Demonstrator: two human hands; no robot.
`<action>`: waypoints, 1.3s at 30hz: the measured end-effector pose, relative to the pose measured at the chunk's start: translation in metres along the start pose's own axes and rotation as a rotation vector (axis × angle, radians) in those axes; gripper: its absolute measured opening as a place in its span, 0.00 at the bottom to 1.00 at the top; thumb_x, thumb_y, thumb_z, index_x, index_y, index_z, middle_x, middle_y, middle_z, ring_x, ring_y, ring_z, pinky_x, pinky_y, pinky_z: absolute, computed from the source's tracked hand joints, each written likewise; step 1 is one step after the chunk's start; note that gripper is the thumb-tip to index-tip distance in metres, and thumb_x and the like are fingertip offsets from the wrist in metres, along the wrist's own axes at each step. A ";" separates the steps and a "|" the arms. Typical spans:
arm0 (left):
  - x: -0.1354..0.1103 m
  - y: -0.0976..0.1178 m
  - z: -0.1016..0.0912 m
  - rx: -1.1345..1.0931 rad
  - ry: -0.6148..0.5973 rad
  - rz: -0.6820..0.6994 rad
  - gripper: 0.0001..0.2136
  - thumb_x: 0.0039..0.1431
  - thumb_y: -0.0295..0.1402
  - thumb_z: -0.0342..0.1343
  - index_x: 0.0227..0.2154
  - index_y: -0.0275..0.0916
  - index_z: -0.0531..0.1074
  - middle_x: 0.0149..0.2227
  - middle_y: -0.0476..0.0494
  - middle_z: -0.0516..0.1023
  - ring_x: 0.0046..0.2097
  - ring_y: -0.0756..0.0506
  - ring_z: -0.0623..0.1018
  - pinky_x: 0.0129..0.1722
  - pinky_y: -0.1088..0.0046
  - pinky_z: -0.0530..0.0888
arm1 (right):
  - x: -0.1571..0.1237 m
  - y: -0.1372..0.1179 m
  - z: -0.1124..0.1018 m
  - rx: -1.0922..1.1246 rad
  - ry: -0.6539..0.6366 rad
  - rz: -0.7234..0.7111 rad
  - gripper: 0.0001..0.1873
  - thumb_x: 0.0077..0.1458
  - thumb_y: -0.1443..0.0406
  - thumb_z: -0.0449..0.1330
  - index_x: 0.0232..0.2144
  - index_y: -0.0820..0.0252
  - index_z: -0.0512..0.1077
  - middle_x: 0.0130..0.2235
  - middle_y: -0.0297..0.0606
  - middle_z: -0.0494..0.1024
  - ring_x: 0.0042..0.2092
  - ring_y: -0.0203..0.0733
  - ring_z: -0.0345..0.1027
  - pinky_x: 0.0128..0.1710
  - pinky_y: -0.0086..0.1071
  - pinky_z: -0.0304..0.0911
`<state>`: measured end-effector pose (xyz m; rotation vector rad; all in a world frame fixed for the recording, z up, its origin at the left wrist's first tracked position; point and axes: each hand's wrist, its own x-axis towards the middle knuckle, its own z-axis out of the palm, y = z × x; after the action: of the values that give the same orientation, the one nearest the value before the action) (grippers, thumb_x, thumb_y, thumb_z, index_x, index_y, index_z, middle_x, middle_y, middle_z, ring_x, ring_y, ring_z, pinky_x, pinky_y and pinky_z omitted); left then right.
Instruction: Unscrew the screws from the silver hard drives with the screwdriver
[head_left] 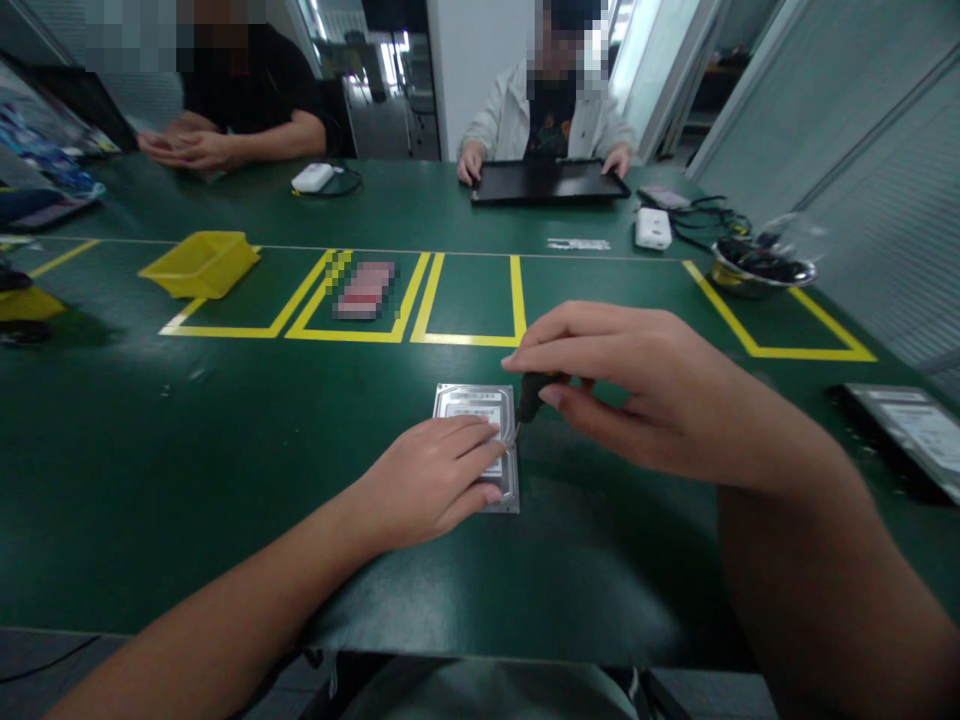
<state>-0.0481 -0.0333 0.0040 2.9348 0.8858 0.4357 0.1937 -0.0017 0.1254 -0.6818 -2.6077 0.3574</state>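
A silver hard drive [474, 391] with a white label lies flat on the green table in front of me. My left hand [431, 475] rests across its label, palm down and fingers stretched out, covering much of the drive. Between the thumb and fingers of my right hand [637, 385] is a screwdriver [531, 395] with a short dark handle. Its thin shaft slants down to the right edge of the drive, close to my left fingertips. Whether the tip sits in a screw is too small to tell.
Yellow tape marks boxes on the table [225, 480]. Beyond lie a yellow bin [206, 265], a pink, blurred item [365, 290] and a metal bowl [761, 275] of dark parts. Another drive [911, 430] lies right. Two people sit opposite, one holding a black tray [551, 182].
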 end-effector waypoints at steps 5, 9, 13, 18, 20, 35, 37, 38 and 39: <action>0.000 0.000 -0.001 0.002 -0.005 0.003 0.20 0.69 0.42 0.48 0.57 0.34 0.69 0.57 0.34 0.74 0.59 0.37 0.72 0.58 0.54 0.71 | -0.001 0.004 0.000 0.028 0.002 -0.026 0.17 0.60 0.72 0.52 0.49 0.57 0.73 0.49 0.39 0.77 0.50 0.41 0.70 0.50 0.36 0.65; 0.000 -0.001 0.000 -0.001 -0.006 0.001 0.21 0.69 0.42 0.48 0.57 0.34 0.69 0.57 0.34 0.73 0.59 0.37 0.72 0.58 0.53 0.71 | -0.002 0.006 -0.002 0.017 -0.006 -0.017 0.18 0.60 0.73 0.52 0.49 0.54 0.73 0.51 0.37 0.77 0.52 0.41 0.70 0.52 0.37 0.65; 0.000 -0.001 0.000 -0.001 0.001 0.002 0.21 0.69 0.42 0.48 0.57 0.34 0.69 0.57 0.35 0.73 0.59 0.37 0.72 0.58 0.54 0.71 | -0.003 0.006 -0.004 -0.030 -0.007 -0.009 0.21 0.60 0.73 0.51 0.50 0.53 0.74 0.52 0.37 0.77 0.51 0.42 0.71 0.50 0.36 0.66; 0.000 0.000 0.000 -0.010 0.012 -0.001 0.20 0.69 0.42 0.48 0.56 0.35 0.69 0.57 0.34 0.74 0.59 0.37 0.73 0.57 0.53 0.72 | -0.003 0.005 -0.003 -0.086 0.006 0.031 0.17 0.61 0.70 0.53 0.50 0.56 0.74 0.47 0.40 0.78 0.46 0.43 0.71 0.44 0.35 0.65; 0.000 -0.001 0.000 -0.007 0.013 0.004 0.20 0.69 0.42 0.48 0.56 0.35 0.69 0.57 0.34 0.74 0.59 0.36 0.73 0.57 0.53 0.72 | -0.003 0.004 -0.001 -0.112 0.022 0.046 0.15 0.61 0.68 0.55 0.48 0.58 0.75 0.44 0.41 0.77 0.43 0.43 0.70 0.41 0.34 0.63; 0.000 -0.001 0.000 -0.016 -0.003 -0.007 0.21 0.69 0.42 0.48 0.57 0.35 0.69 0.57 0.34 0.73 0.59 0.36 0.72 0.58 0.53 0.71 | 0.005 0.001 0.016 -0.311 0.123 0.155 0.15 0.62 0.53 0.56 0.35 0.59 0.70 0.33 0.39 0.74 0.32 0.39 0.63 0.30 0.32 0.50; 0.000 -0.001 0.000 -0.012 -0.007 -0.008 0.21 0.69 0.42 0.48 0.57 0.35 0.69 0.57 0.35 0.73 0.60 0.36 0.72 0.58 0.53 0.71 | 0.006 0.001 0.017 -0.338 0.123 0.173 0.16 0.62 0.52 0.55 0.34 0.59 0.69 0.32 0.39 0.74 0.32 0.39 0.63 0.30 0.32 0.49; 0.000 -0.001 0.000 -0.009 -0.008 -0.007 0.21 0.69 0.43 0.47 0.57 0.35 0.69 0.57 0.35 0.73 0.60 0.36 0.72 0.59 0.53 0.70 | 0.006 0.000 0.018 -0.344 0.120 0.181 0.17 0.62 0.52 0.55 0.34 0.60 0.69 0.32 0.39 0.74 0.31 0.39 0.63 0.30 0.32 0.48; -0.001 -0.001 0.000 -0.007 -0.010 -0.007 0.21 0.69 0.43 0.47 0.57 0.35 0.69 0.57 0.35 0.73 0.60 0.36 0.72 0.59 0.53 0.70 | 0.006 -0.001 0.018 -0.349 0.115 0.187 0.17 0.62 0.52 0.55 0.33 0.60 0.69 0.32 0.39 0.74 0.31 0.39 0.62 0.30 0.32 0.48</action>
<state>-0.0490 -0.0329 0.0036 2.9243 0.8917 0.4230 0.1809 -0.0016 0.1120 -1.0332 -2.5255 -0.0868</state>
